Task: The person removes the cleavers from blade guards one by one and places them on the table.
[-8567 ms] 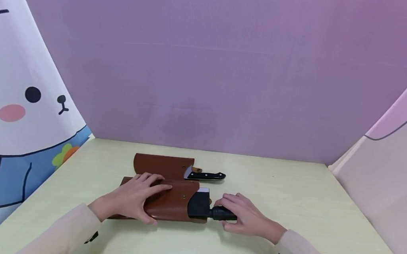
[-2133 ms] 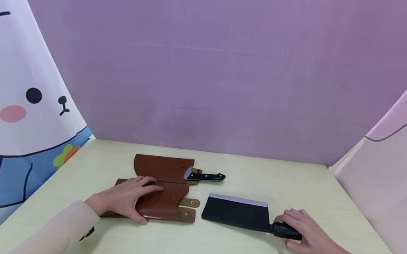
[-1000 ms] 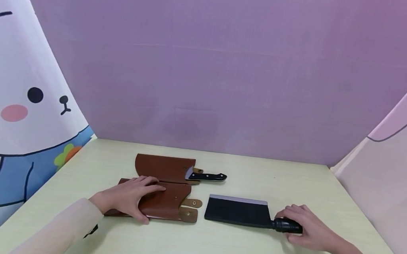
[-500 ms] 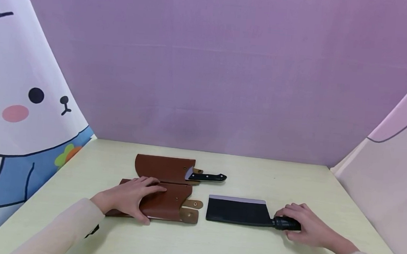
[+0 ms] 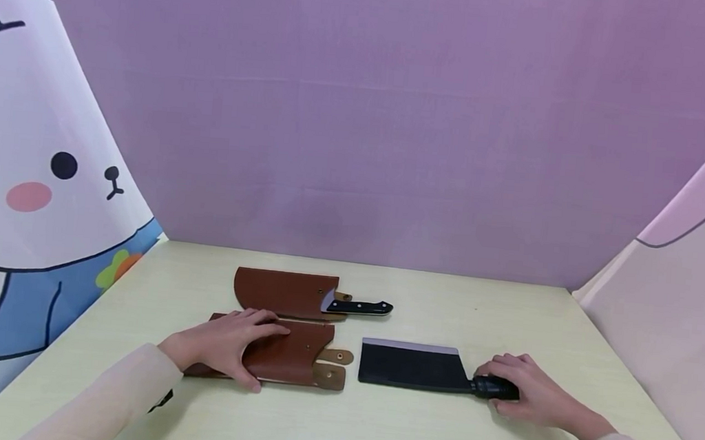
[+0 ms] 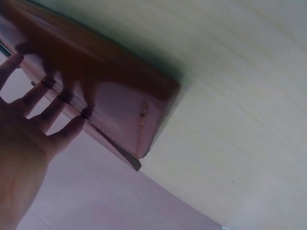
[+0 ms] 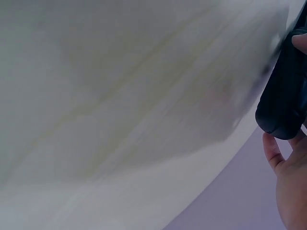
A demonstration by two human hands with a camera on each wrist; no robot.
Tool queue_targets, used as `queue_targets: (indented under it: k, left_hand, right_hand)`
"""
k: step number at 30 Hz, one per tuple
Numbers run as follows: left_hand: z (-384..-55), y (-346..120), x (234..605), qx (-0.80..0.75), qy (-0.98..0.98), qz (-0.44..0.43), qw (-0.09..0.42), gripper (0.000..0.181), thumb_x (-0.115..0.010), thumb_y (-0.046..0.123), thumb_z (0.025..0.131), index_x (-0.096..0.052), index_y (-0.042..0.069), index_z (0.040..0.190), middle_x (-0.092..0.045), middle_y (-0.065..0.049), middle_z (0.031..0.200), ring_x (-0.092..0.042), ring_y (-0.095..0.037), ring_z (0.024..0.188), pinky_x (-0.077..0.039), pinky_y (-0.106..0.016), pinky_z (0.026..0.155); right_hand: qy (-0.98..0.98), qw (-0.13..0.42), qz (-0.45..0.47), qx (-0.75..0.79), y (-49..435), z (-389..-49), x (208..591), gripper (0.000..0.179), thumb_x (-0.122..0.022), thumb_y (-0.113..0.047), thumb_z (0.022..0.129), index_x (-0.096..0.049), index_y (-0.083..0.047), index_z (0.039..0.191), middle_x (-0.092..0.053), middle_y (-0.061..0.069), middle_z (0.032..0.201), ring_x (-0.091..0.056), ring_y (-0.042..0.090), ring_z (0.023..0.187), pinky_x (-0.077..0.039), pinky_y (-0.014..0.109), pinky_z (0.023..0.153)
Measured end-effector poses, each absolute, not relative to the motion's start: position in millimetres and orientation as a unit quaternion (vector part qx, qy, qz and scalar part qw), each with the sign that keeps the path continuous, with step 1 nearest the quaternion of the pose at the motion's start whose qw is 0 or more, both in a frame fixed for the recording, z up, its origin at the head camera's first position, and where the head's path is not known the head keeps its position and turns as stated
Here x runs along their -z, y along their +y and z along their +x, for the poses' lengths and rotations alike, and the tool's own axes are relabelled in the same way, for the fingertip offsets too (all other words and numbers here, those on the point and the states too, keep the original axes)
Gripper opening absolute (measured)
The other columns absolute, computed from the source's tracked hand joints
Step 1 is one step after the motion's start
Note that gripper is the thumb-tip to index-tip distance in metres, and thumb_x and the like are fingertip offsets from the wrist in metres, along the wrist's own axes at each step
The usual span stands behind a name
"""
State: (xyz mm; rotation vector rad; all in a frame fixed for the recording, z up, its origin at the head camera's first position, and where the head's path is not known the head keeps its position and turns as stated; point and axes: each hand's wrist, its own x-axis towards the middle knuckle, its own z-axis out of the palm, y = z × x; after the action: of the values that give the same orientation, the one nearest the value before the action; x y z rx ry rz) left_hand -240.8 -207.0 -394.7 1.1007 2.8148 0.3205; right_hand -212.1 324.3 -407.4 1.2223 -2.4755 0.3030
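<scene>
In the head view my left hand (image 5: 224,344) spans the nearer brown leather sheath (image 5: 288,356), its fingers at the far edge and its thumb at the near edge. Two snap straps (image 5: 331,367) stick out undone from the sheath's right end. The left wrist view has several spread fingertips touching the seamed edge of this sheath (image 6: 120,105). My right hand (image 5: 531,400) grips the black handle of a cleaver (image 5: 412,366), whose dark blade with a pale edge lies bare, right of the sheath. In the right wrist view the cleaver's handle (image 7: 280,100) shows at the edge.
Just behind the nearer sheath lies a second brown sheath (image 5: 284,292). It holds a knife (image 5: 359,307) with a riveted black handle pointing right. A purple backdrop (image 5: 360,124) rises behind the pale table (image 5: 410,432), with printed panels at both sides.
The cleaver, which was inside the nearer sheath 8.6 seconds ago, has come out to the right in my right hand. Over the last second both hands have stayed almost still.
</scene>
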Motion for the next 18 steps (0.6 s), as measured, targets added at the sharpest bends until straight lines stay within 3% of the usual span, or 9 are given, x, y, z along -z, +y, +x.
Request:
queue_targets:
  k: [7, 18]
  left_hand:
    - [-242.1, -207.0, 395.4, -0.106, 0.924, 0.362, 0.062, 0.093, -0.064, 0.074, 0.06, -0.04, 0.028, 0.138, -0.037, -0.004, 0.139, -0.037, -0.025, 0.124, -0.034, -0.057, 0.095]
    - [-241.8, -207.2, 394.7, -0.113, 0.923, 0.359, 0.075, 0.092, -0.065, 0.071, 0.062, -0.038, 0.027, 0.138, -0.034, -0.005, 0.141, -0.034, -0.026, 0.127, -0.029, -0.059, 0.098]
  right_hand:
    - [-0.875, 0.177, 0.436, -0.112, 324.6, -212.8, 407.6, 0.051, -0.077, -0.011, 0.059, -0.059, -0.028, 0.104, -0.054, -0.019, 0.096, -0.048, 0.0, 0.085, -0.03, 0.025, 0.07]
    - [-0.874, 0.181, 0.437, -0.113, 325.8, -215.5, 407.8, 0.056, -0.077, -0.01, 0.054, -0.06, -0.028, 0.104, -0.055, -0.019, 0.095, -0.048, 0.0, 0.084, -0.029, 0.024, 0.066]
